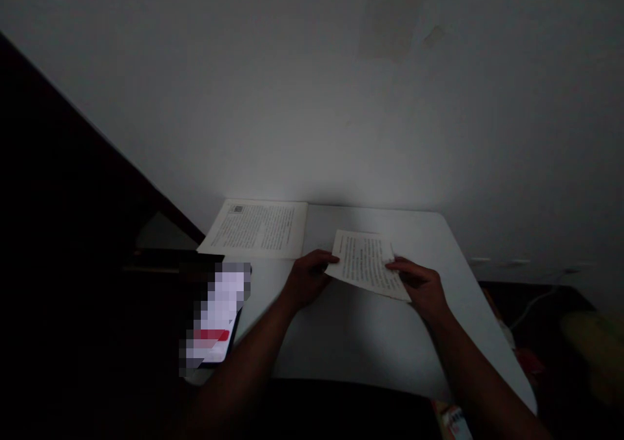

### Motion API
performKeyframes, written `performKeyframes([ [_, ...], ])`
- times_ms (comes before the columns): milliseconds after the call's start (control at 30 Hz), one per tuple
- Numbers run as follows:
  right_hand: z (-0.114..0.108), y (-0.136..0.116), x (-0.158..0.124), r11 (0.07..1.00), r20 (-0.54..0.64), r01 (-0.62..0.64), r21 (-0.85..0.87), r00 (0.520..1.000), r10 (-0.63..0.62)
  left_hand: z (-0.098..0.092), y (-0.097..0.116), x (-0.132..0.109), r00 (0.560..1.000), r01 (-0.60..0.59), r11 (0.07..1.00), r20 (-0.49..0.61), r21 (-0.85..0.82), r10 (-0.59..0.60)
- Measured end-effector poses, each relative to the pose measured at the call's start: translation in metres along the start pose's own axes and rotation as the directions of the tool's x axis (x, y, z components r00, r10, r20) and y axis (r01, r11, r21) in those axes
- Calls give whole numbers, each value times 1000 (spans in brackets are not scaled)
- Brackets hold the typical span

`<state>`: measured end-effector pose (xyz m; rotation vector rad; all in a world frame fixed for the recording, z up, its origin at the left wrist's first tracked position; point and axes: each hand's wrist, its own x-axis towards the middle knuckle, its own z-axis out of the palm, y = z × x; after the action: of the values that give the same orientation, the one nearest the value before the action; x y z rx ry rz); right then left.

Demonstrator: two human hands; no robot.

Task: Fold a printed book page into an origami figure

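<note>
A printed sheet of paper (365, 261) is held up over the white table, tilted, with lines of text on its face. My left hand (309, 274) pinches its left edge, thumb on top. On the opposite edge, my right hand (422, 284) grips the same sheet between thumb and fingers. Behind and to the left lie other printed pages (256, 229), flat on the table, with a small square code in one corner. A lit phone (217, 316) rests at the table's left edge, near my left forearm; its screen is blurred out.
The white table (336, 342) has rounded corners and stands against a pale wall (302, 102). A dark slanted edge (97, 125) runs down at the left. Beyond the table's right side, a white cable (533, 307) and dim objects show. A colourful packet (453, 420) is at the bottom.
</note>
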<state>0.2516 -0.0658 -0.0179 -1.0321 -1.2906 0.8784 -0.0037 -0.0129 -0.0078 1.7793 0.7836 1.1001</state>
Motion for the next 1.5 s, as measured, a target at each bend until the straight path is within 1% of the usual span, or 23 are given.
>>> performKeyframes([
  [133, -1, -2, 0, 999, -25, 28, -28, 999, -29, -2, 5, 1, 1000, -20, 998, -13, 63, 21],
  [267, -1, -2, 0, 997, -58, 17, -71, 998, -21, -3, 8, 1, 1000, -26, 995, -7, 93, 27],
  [400, 1, -2, -1, 996, -107, 19, -88, 994, -29, -2, 8, 0, 1000, 8, 993, -5, 115, -7],
  [600, 2, -7, 0, 992, -96, 40, -116, 994, -51, -2, 11, -1, 998, 60, 982, -8, 182, -60],
  [700, 3, -9, 1, 992, -101, 50, -119, 993, -62, -2, 13, 0, 997, 74, 980, 3, 183, -75],
  [833, 3, -11, 1, 989, -118, 27, -143, 992, -45, -2, 16, 0, 993, 111, 974, 24, 197, -118],
  [967, 2, -9, 0, 993, -163, 0, -122, 986, -20, -3, 20, -1, 990, 131, 982, 32, 139, -136],
  [1100, 0, -9, -1, 994, -169, -36, -102, 985, 19, -3, 20, 0, 986, 167, 983, -1, 82, -168],
  [1267, 0, -10, -1, 995, -151, -71, -72, 987, 59, -3, 12, 1, 965, 239, 967, -132, 84, -227],
  [1400, 0, -12, -1, 995, -121, -76, -58, 990, 69, -3, 4, 2, 961, 246, 967, -145, 67, -235],
  [1500, 0, -13, -1, 995, -90, -89, -46, 992, 85, -2, 4, 3, 959, 255, 964, -145, 80, -241],
])
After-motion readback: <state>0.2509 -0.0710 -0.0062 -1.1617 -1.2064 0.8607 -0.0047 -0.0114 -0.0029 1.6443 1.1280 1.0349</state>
